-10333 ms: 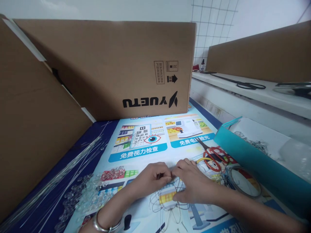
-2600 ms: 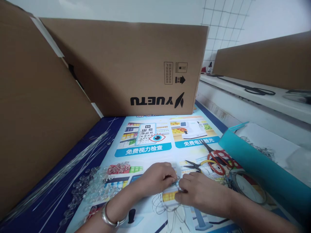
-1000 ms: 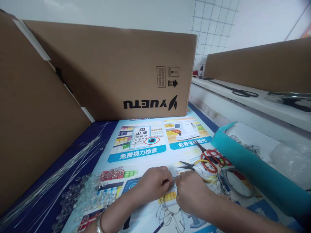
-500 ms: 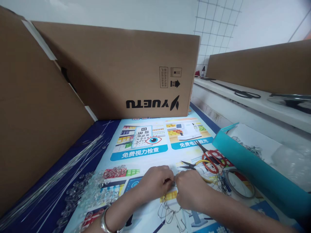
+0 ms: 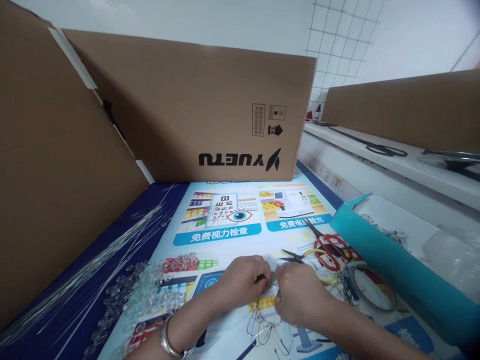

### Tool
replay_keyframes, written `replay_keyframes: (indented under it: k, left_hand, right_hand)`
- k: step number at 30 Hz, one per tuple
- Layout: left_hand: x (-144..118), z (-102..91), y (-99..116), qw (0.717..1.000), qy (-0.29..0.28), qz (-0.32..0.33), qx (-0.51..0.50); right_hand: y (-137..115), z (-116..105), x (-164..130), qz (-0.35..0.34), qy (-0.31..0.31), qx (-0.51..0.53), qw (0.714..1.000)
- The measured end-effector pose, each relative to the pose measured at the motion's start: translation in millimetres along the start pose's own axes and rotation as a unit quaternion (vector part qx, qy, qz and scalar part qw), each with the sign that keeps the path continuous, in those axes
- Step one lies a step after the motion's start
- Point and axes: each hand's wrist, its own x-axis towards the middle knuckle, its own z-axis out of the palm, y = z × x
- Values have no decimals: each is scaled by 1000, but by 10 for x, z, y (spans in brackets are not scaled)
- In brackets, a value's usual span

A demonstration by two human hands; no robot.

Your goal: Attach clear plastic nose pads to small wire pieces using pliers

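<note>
Both hands met over the poster (image 5: 221,235) — left hand (image 5: 245,280) and right hand (image 5: 300,295) pinching thin wire (image 5: 262,327), apparently mid-twist — the next move likely needing a tighter grip.

- Ahead of you a big cardboard box (image 5: 195,105) stands against a plain white wall (image 5: 187,22).
- Left of the box, another cardboard sheet (image 5: 48,165) leans in.
- Right of the box you see white tiles (image 5: 337,45), then a white ledge (image 5: 393,160) carrying a third cardboard panel (image 5: 405,110).
- Light is even and soft.
</note>
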Motion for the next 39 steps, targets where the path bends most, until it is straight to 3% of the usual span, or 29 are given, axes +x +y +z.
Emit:
replay_keyframes:
  k: [8,19,28,39]
  left_hand:
    - [7,-46,20,998,-15,-3,-56]
    - [15,-29,-36,984,-18,-60,-168]
    - [28,-7,8,995,8,-55,-85]
    - [15,33,-11,997,26,-74,-4]
  right_hand:
    - [-11,4,3,4,0,3,1000]
    - [-13,-65,36,30,-83,14,996]
    - [10,-19,3,6,-31,6,999]
    - [15,3,-8,1,-23,9,1000]
